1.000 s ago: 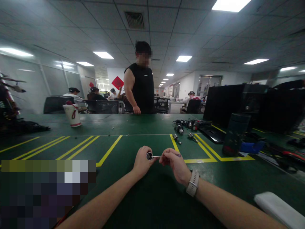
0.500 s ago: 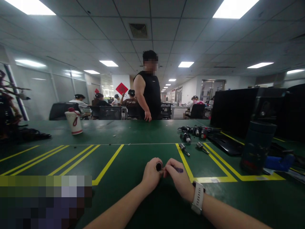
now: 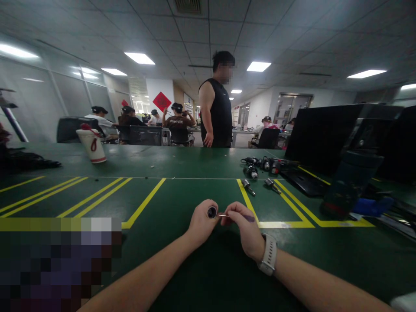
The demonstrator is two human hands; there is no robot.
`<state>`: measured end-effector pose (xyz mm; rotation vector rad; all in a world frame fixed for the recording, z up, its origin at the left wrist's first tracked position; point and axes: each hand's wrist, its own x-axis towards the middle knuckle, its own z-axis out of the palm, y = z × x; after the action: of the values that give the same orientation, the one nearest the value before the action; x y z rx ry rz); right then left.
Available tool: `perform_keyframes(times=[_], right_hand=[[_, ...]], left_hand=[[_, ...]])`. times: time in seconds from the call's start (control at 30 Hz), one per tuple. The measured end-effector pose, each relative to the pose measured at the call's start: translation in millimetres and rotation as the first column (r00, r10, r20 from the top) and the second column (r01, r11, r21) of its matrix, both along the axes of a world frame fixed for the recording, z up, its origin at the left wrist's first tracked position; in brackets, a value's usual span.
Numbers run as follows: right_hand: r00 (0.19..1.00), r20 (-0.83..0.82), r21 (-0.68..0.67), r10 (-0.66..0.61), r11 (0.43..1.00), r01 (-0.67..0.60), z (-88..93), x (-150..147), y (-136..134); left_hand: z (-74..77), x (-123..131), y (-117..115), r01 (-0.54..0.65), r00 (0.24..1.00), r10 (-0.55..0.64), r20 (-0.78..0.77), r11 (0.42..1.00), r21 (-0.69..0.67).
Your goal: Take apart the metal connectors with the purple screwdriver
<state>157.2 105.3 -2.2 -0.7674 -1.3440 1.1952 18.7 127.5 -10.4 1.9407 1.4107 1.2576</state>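
Fingers (image 3: pixel 210 203) of the left hand (image 3: pixel 199 225) are wrapped snugly round a small round part (image 3: pixel 211 212), its dark end tipped towards us, right in the middle at the near side, above the worktop (image 3: pixel 185 195). Over to the right hand (image 3: pixel 244 225): a tight pinch on what looks like a small screwdriver (image 3: pixel 249 218), its thin shaft levelled at the round part's side. Contact at the tip? Can't tell, the left thumb crowds it. It's a tidy division of labour, it seems: one hand steadies, the other guides, and that fine pinch should suit careful aim.

On the right wrist, a pale watch (image 3: pixel 269 255). Further out, two metal pieces (image 3: pixel 248 187) (image 3: pixel 272 185) lie apart by yellow tape (image 3: pixel 282 225), which probably marks out places for parts. Behind them, a cluster of dark tools (image 3: pixel 252 170), then a dark bottle (image 3: pixel 352 184) to the right and a white cup (image 3: pixel 92 145) far left.

Writing, now! Pale capitals cross a seated person's brown top (image 3: pixel 176 122), perhaps "PUMPKIN", but blurred. The red diamond sign (image 3: pixel 161 102) bears a dark mark, unreadable from here. No brand shows clearly on the round part or the screwdriver.
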Motion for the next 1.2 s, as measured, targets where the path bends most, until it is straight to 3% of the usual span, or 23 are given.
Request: perform_keyframes(times=[0.13,0.27,0.37,0.57,0.83,1.07,1.2], right_hand=[[0.985,0.157,0.134,-0.070,0.990,0.049,5.7,2.3,-10.5],[0.979,0.192,0.164,-0.063,0.986,0.031,6.0,3.2,-13.8],[0.992,0.129,0.104,0.007,0.994,-0.020,2.7,2.6,-11.0],[0.978,-0.180,-0.151,0.100,0.980,-0.128,-2.5,-1.0,-4.1],[0.984,-0.176,-0.108,0.004,0.994,-0.023,-3.4,-0.2,-3.6],[0.970,-0.220,-0.201,0.104,0.968,-0.150,-0.2,-1.2,-3.4],[0.966,-0.240,-0.205,0.095,0.968,-0.146,-0.5,-0.8,-1.9]], left_hand=[[0.8,1.7,-4.5,0.005,1.000,-0.005,0.019,1.000,0.018],[2.9,2.1,-7.3,0.010,0.999,-0.011,0.033,0.999,0.030],[4.3,1.5,-8.2,0.009,0.999,-0.011,0.046,0.999,0.032],[5.1,2.0,-8.4,0.011,0.999,-0.013,0.051,0.999,0.033],[4.4,2.2,-9.1,-0.006,1.000,0.006,0.019,0.999,0.034],[5.1,3.1,-8.5,-0.040,0.999,0.040,0.015,0.998,0.042],[6.1,4.2,-9.4,-0.033,0.999,0.032,0.012,0.999,0.039]])
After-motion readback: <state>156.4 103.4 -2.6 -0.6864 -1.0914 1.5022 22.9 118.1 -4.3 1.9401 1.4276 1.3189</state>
